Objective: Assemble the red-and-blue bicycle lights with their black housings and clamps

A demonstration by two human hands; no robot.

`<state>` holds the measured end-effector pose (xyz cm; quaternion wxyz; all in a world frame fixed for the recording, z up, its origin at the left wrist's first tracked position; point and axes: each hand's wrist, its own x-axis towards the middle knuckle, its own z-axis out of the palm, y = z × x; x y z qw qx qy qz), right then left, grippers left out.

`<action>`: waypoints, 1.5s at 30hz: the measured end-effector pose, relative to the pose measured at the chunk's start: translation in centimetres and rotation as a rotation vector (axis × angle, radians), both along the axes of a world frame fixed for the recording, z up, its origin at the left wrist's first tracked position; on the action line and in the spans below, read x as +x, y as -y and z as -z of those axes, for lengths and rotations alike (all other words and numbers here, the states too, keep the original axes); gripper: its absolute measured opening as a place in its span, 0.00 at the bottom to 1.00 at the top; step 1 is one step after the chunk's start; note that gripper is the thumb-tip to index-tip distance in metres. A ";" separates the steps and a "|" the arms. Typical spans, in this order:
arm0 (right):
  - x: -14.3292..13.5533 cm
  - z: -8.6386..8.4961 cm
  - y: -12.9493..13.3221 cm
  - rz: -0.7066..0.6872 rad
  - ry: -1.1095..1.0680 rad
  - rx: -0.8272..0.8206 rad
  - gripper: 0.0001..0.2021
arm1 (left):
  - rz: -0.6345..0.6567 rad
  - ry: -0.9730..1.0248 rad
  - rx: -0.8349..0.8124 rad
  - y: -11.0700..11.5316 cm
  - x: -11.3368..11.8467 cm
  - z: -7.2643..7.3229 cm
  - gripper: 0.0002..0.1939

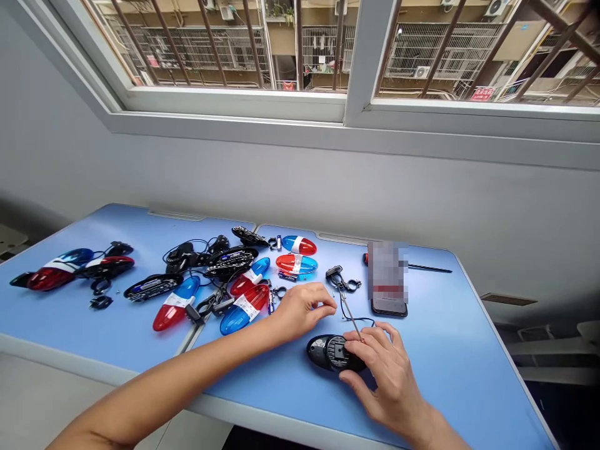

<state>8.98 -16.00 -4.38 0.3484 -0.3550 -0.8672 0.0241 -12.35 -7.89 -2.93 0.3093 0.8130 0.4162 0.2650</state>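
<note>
My left hand (302,309) is over the table beside the red and blue light covers, its thumb and fingertips close together; whether anything small is between them is hidden. A thin screwdriver (352,315) slants up and left from my right hand (387,372), whose fingers are closed round its handle end. Under the right fingertips lies a black oval housing (323,352) with a ribbed round part facing up. A dark cable runs behind it to a black clamp (350,285) and a small black piece (334,272). Tiny screws lie near the screwdriver's tip.
Several red and blue covers (175,304), black housings (152,287) with batteries, cables and clamps (100,302) spread over the left and middle of the blue table (445,362). A phone (389,307) and a long black rod (429,269) lie at the right. Behind is a barred window.
</note>
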 end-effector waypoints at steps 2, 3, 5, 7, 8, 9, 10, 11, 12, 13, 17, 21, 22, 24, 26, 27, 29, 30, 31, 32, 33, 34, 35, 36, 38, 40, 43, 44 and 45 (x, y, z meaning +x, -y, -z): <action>0.1 0.1 -0.1 0.003 -0.004 0.007 0.12 | -0.070 0.231 -0.198 0.8 -1.4 -0.7 0.06; 0.1 0.1 -0.1 0.001 -0.003 0.010 0.12 | -0.105 0.297 -0.305 1.4 -2.0 -0.9 0.08; 0.2 0.3 -0.2 -0.013 0.002 0.018 0.13 | -0.170 0.358 -0.521 2.8 -3.1 -1.0 0.11; 0.3 0.5 -0.3 -0.021 0.006 0.022 0.14 | -0.216 0.388 -0.692 4.2 -3.7 -0.9 0.15; 0.3 0.7 -0.3 -0.023 0.007 0.022 0.14 | -0.232 0.407 -0.744 4.8 -3.7 -0.8 0.16; 0.3 0.7 -0.4 -0.020 0.006 0.020 0.14 | -0.244 0.429 -0.772 5.3 -3.7 -0.6 0.16; 0.3 0.8 -0.4 -0.015 0.006 0.017 0.14 | -0.252 0.451 -0.780 5.6 -3.6 -0.5 0.17; 0.3 0.9 -0.5 -0.012 0.007 0.015 0.14 | -0.258 0.470 -0.769 5.8 -3.4 -0.3 0.17; 0.3 0.9 -0.5 -0.012 0.008 0.015 0.14 | -0.260 0.487 -0.748 5.9 -3.3 -0.2 0.17; 0.3 1.0 -0.6 -0.016 0.010 0.018 0.14 | -0.260 0.503 -0.720 5.9 -3.1 -0.1 0.17; 0.4 1.0 -0.6 -0.037 0.016 0.033 0.14 | -0.248 0.523 -0.651 5.8 -2.9 0.7 0.15; 0.4 1.0 -0.6 -0.048 0.015 0.045 0.14 | -0.251 0.513 -0.630 6.1 -2.9 1.3 0.14; 0.3 1.0 -0.6 -0.048 0.015 0.044 0.14 | -0.253 0.510 -0.626 6.3 -2.9 1.4 0.14; 0.3 0.9 -0.5 -0.044 0.014 0.039 0.13 | -0.256 0.493 -0.624 6.5 -2.9 1.5 0.14; 0.2 0.9 -0.5 -0.040 0.009 0.036 0.13 | -0.262 0.467 -0.621 6.6 -2.9 1.5 0.14; 0.2 0.8 -0.5 -0.040 0.008 0.035 0.13 | -0.267 0.455 -0.616 6.7 -2.9 1.5 0.13; 0.2 0.8 -0.5 -0.043 0.006 0.032 0.13 | -0.275 0.443 -0.603 6.8 -2.9 1.5 0.12; 0.2 0.8 -0.5 -0.047 0.006 0.032 0.13 | -0.278 0.444 -0.599 6.8 -2.9 1.5 0.11; 0.2 0.8 -0.5 -0.051 0.009 0.030 0.13 | -0.279 0.447 -0.599 6.9 -3.0 1.6 0.10; 0.2 0.8 -0.5 -0.053 0.011 0.027 0.13 | -0.281 0.451 -0.602 7.0 -3.0 1.6 0.09; 0.3 0.8 -0.5 -0.054 0.013 0.025 0.13 | -0.283 0.454 -0.607 7.1 -3.0 1.6 0.09; 0.3 0.8 -0.5 -0.054 0.015 0.024 0.13 | -0.287 0.454 -0.613 7.1 -3.0 1.6 0.08; 0.3 0.9 -0.5 -0.054 0.017 0.023 0.13 | -0.290 0.453 -0.619 7.2 -3.0 1.7 0.08; 0.3 0.9 -0.5 -0.054 0.017 0.022 0.13 | -0.293 0.453 -0.625 7.2 -2.9 1.7 0.08; 0.3 1.0 -0.5 -0.054 0.013 0.018 0.13 | -0.297 0.457 -0.636 7.2 -2.9 1.7 0.09; 0.3 1.0 -0.5 -0.054 0.011 0.013 0.13 | -0.289 0.456 -0.642 7.2 -2.9 1.8 0.09; 0.3 1.0 -0.5 -0.059 0.012 0.015 0.14 | -0.271 0.423 -0.620 7.3 -3.3 2.0 0.09; 0.3 1.0 -0.5 -0.060 0.010 0.017 0.14 | -0.259 0.398 -0.589 7.3 -3.4 2.1 0.11; 0.3 1.0 -0.5 -0.060 0.007 0.017 0.13 | -0.243 0.363 -0.541 7.4 -3.6 2.1 0.14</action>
